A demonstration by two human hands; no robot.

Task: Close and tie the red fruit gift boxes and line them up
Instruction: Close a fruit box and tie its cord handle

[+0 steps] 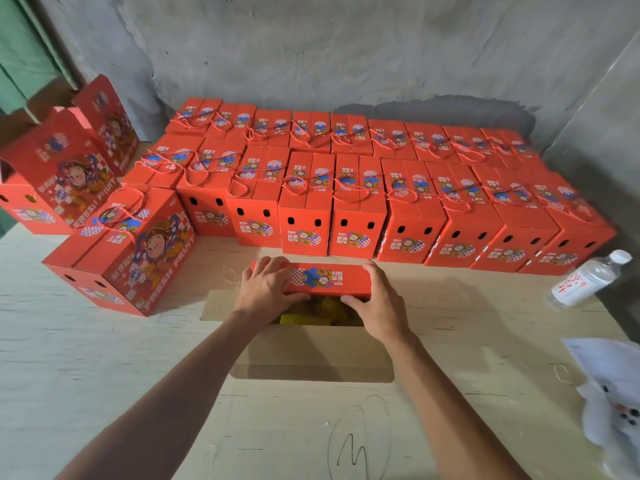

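The open red fruit gift box (311,327) stood at the near middle of the pale plywood table (104,358), just in front of the lined-up rows, its far red top flap (329,279) folded partly over the opening while the near brown cardboard flap (311,351) lay flat toward the person. Yellow packed fruit (322,311) showed in the gap between the two flaps. The left hand (266,289) lay on the left end of the red flap, fingers spread over its top and the thumb tucked under the near edge, so it gripped the flap. The right hand (379,299) held the right end the same way, fingers curved over the corner and the thumb reaching in beneath the edge. Both bare forearms stretched forward from the bottom of the view and converged on the box, wrists fairly straight. Behind it, closed and rope-tied red boxes (346,188) stood side by side in three rows against the grey concrete wall (346,46). To the left, one tied box (121,247) sat turned at an angle, apart from the rows, and beyond it two untied boxes (65,161) stood with their flaps raised. At the right, a clear plastic water bottle (588,278) lay tilted near the end of the front row, and crumpled white paper (613,393) rested at the table's right edge. A pencilled loop and scribble (360,441) marked the plywood near the person.
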